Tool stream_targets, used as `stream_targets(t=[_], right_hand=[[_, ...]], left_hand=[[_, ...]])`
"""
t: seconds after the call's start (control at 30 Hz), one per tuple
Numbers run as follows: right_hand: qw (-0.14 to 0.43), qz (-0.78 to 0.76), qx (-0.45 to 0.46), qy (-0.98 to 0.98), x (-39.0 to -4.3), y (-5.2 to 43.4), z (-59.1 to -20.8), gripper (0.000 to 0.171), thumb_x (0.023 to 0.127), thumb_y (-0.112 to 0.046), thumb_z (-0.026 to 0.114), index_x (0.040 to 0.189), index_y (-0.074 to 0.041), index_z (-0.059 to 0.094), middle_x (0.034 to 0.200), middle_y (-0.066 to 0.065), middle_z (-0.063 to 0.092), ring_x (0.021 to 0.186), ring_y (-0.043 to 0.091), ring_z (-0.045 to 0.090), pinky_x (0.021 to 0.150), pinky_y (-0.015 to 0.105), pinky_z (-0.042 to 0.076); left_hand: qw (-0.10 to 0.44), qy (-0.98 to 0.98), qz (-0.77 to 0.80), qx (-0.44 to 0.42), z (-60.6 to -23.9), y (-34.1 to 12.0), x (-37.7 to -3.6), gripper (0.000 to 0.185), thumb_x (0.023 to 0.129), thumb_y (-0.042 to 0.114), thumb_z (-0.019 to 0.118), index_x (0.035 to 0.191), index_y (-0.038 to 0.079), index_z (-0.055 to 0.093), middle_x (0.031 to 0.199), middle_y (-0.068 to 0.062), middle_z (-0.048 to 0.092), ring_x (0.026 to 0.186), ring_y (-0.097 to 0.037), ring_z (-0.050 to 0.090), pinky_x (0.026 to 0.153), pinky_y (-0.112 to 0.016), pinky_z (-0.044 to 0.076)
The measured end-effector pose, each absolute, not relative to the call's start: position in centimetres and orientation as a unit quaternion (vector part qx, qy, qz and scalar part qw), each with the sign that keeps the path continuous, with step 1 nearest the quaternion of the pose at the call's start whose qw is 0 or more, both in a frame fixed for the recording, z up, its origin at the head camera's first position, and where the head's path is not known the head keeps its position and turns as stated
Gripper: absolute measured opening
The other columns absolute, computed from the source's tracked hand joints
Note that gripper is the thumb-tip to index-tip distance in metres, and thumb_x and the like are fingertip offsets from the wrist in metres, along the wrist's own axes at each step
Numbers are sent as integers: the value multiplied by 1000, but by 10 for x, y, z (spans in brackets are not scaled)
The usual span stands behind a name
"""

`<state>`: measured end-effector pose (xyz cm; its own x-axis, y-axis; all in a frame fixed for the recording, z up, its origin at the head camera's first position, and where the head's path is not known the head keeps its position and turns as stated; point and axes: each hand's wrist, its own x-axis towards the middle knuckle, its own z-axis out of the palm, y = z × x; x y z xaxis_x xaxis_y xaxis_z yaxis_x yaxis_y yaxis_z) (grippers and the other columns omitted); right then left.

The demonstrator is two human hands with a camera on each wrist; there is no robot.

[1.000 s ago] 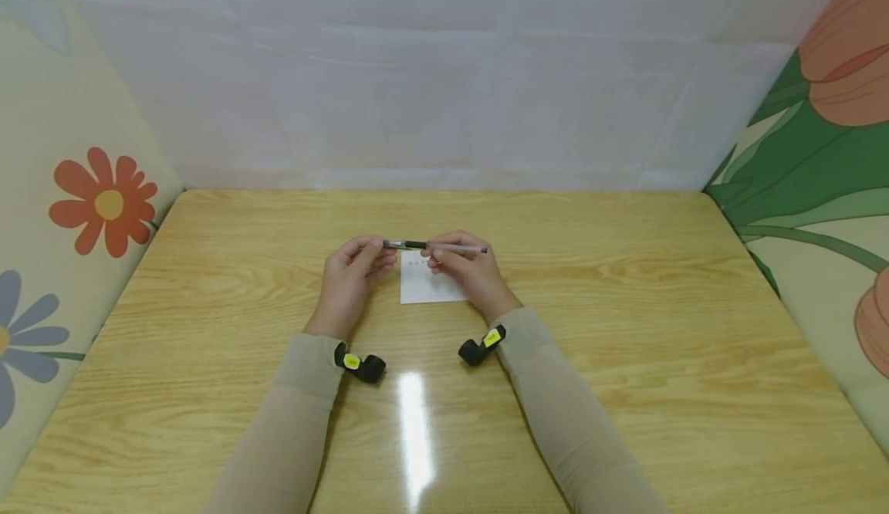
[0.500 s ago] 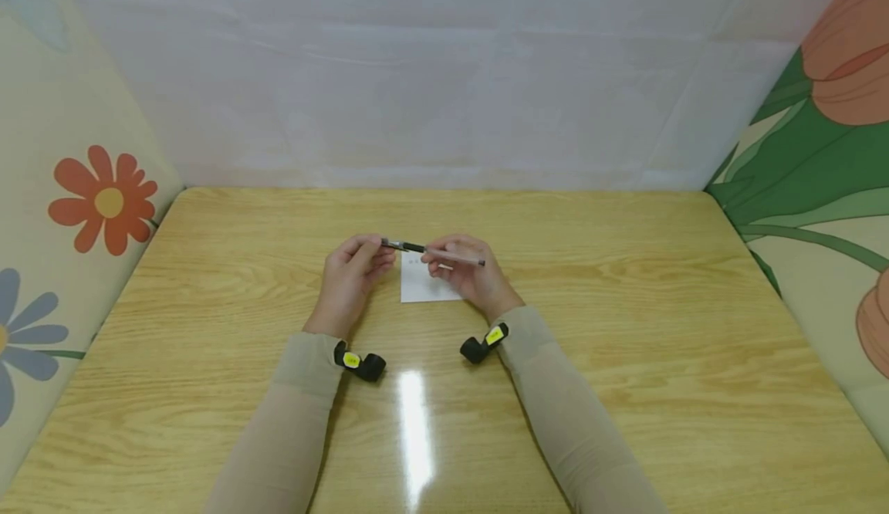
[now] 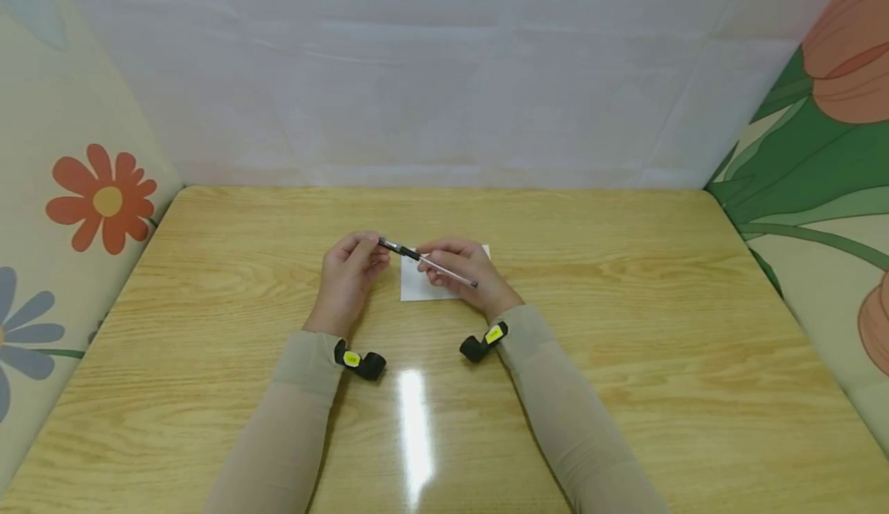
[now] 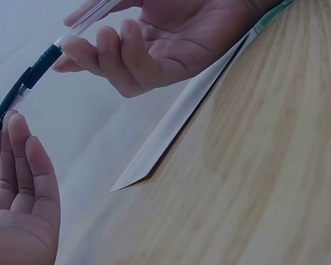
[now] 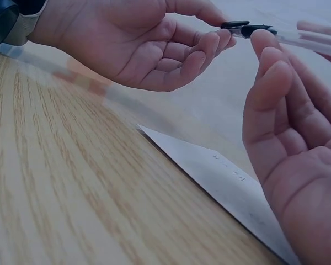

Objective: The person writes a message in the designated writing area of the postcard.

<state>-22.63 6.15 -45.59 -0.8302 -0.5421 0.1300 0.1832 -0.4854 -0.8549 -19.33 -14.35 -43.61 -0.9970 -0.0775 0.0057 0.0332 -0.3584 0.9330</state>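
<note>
A pen (image 3: 410, 253) with a clear barrel, a black grip and a black clipped end is held between both hands above the table. My left hand (image 3: 345, 273) pinches the black clipped end between thumb and fingers. Around the grip and the front of the barrel, my right hand (image 3: 479, 276) holds the pen lightly, and the barrel's rear end lies across that hand. In the left wrist view the pen (image 4: 44, 61) slants up to the right. Under the right hand lies a white paper sheet (image 3: 420, 290), partly hidden, with small writing along its far edge.
The wood-grain table (image 3: 243, 251) stretches around both arms. A white sheet (image 3: 444, 97) hangs behind it, and flower-patterned panels (image 3: 107, 201) stand at the sides. Each wrist wears a small black camera (image 3: 364, 363). A bright reflection shows on the tabletop.
The pen's rear end has swung down toward me, so it now slants more. The right fingers have shifted slightly left along it; the left hand keeps its pinch.
</note>
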Motion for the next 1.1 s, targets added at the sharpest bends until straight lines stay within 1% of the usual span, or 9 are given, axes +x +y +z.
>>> stream_targets(t=[0.13,0.23,0.3,0.4,0.57,0.8,0.97,1.1], right_hand=[[215,-830,-187,480,-226,61,-456,30,96,4,52,99,-12,77,83,5,74,66,6,63,61,17,53],[210,-815,-197,503,-226,61,-457,28,95,3,56,100,-14,77,84,5,74,66,7,62,62,17,53],[209,-805,-208,514,-227,61,-459,29,95,3,56,100,-16,78,84,4,75,66,8,61,63,18,53],[215,-804,-226,507,-228,60,-461,37,95,8,52,100,-18,79,84,4,75,64,9,60,63,20,50],[239,-817,-239,468,-229,60,-462,48,96,16,44,99,-16,79,85,6,76,62,10,59,61,20,48],[260,-809,-237,470,-229,62,-461,43,98,12,46,102,-15,79,88,6,76,64,10,61,61,21,50],[258,-808,-242,472,-229,63,-462,41,98,10,47,103,-15,78,90,6,76,66,11,62,62,21,51],[248,-810,-243,472,-230,63,-463,41,98,10,46,104,-15,78,90,5,76,66,11,62,62,20,51]], left_hand=[[38,-558,-829,19,-436,-142,-194,17,104,15,58,91,13,68,86,1,67,79,-8,65,80,-21,57],[44,-557,-829,20,-435,-141,-194,16,104,14,59,91,12,68,85,1,67,78,-8,65,79,-21,57],[48,-562,-826,19,-434,-139,-194,15,103,14,60,91,11,68,85,1,67,79,-8,65,80,-21,57],[58,-577,-815,19,-431,-137,-193,13,103,15,62,93,9,68,86,1,66,81,-10,64,81,-22,57],[68,-594,-801,20,-428,-134,-192,12,102,16,63,93,10,69,86,2,66,82,-11,64,83,-23,57],[59,-603,-796,8,-427,-134,-191,12,102,20,63,97,10,68,90,1,66,83,-10,64,84,-23,57],[51,-605,-795,-8,-427,-135,-191,12,103,22,61,100,12,68,93,1,67,87,-10,66,86,-24,57],[43,-596,-802,-23,-428,-136,-191,9,103,19,61,102,13,68,96,1,68,90,-11,67,88,-25,57]])
